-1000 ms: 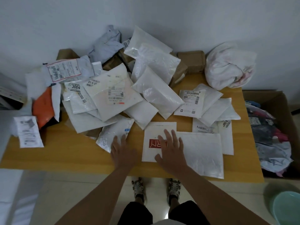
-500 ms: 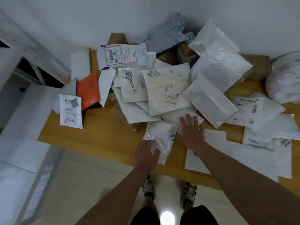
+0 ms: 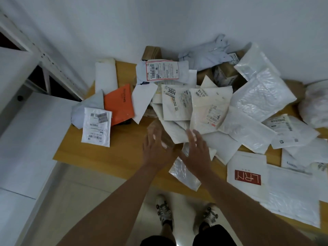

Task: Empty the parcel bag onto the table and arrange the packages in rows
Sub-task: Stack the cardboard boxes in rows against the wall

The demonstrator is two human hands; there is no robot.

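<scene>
A heap of white mailers [image 3: 209, 110] covers the back of the wooden table [image 3: 113, 157]. A small white padded package [image 3: 184, 173] lies at the table's front edge, between and below my hands. My left hand [image 3: 156, 150] hovers with fingers spread over a brown packet [image 3: 164, 137] at the heap's near edge. My right hand [image 3: 197, 153] reaches forward, fingers straight, over the lowest white mailers. Neither hand holds anything. A white envelope with a red logo [image 3: 247, 176] lies flat at the front right beside a large bubble mailer [image 3: 292, 196].
An orange mailer [image 3: 119, 103] and a labelled white package [image 3: 96, 126] lie at the table's left end. The crumpled white parcel bag [image 3: 314, 103] sits far right. A white shelf frame [image 3: 44, 61] stands to the left. My shoes [image 3: 165, 213] are under the table edge.
My left hand let go of the small white padded package and moved forward to the brown packet. My right hand shifted left toward the heap. The view swung further left.
</scene>
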